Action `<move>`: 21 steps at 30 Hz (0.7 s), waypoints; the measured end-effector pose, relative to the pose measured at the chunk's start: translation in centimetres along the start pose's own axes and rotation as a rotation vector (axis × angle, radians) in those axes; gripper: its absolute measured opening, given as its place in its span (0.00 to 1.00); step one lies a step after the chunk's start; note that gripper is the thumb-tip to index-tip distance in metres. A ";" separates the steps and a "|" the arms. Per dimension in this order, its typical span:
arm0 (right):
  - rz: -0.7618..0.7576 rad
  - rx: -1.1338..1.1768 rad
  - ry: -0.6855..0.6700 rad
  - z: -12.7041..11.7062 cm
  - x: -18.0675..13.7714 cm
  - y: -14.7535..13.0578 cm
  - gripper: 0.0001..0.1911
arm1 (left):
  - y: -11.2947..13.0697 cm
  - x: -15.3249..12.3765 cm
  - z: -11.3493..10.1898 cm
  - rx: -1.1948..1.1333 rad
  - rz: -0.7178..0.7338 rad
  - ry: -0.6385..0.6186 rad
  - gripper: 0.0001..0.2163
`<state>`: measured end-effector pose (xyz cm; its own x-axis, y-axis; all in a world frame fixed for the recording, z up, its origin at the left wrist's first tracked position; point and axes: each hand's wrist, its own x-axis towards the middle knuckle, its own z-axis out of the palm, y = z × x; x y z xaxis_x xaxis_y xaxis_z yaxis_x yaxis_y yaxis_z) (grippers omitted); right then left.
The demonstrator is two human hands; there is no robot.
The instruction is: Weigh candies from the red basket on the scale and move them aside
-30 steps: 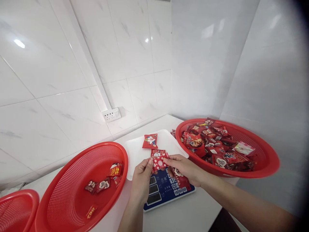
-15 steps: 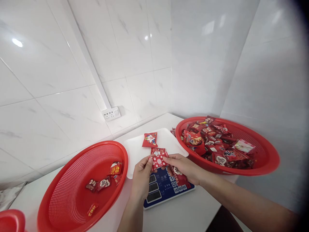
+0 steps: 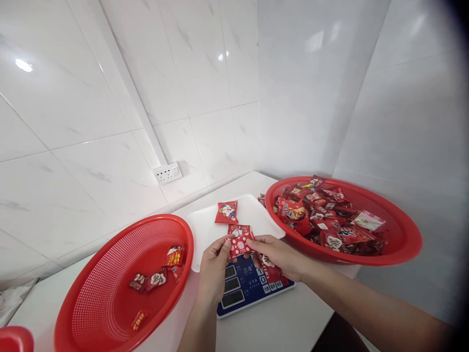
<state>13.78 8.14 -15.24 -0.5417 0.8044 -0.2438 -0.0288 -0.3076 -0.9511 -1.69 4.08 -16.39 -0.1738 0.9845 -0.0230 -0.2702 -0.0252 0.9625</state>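
- Red dotted sachet was held at lower centre of the frame, its opposite ends pinched by the left hand and right hand.
- Light, even edge pressure was judged best, to avoid crushing.
- Whether the SWEET packet under the right palm was gripped could not be told.
- White table was seen at bottom centre, backed by marbled wall tiles higher up.
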 end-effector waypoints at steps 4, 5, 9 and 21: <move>-0.082 -0.046 0.003 -0.4 0.3 0.5 0.23 | 0.0 -0.1 -0.1 0.004 -0.002 -0.010 0.17; -0.109 -0.061 0.012 -0.5 0.4 0.5 0.22 | 0.0 -0.1 -0.1 -0.001 -0.005 -0.021 0.17; -0.158 -0.116 0.051 -0.7 0.6 0.6 0.22 | 0.3 -0.1 0.0 -0.070 -0.004 -0.054 0.16; -0.176 -0.150 0.095 -0.6 0.4 0.3 0.23 | 0.4 -0.2 0.0 -0.017 0.028 -0.033 0.12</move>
<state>14.08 8.69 -15.77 -0.4580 0.8852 -0.0819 0.0126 -0.0856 -0.9962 -1.80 3.85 -16.03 -0.1505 0.9885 0.0127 -0.2822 -0.0553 0.9578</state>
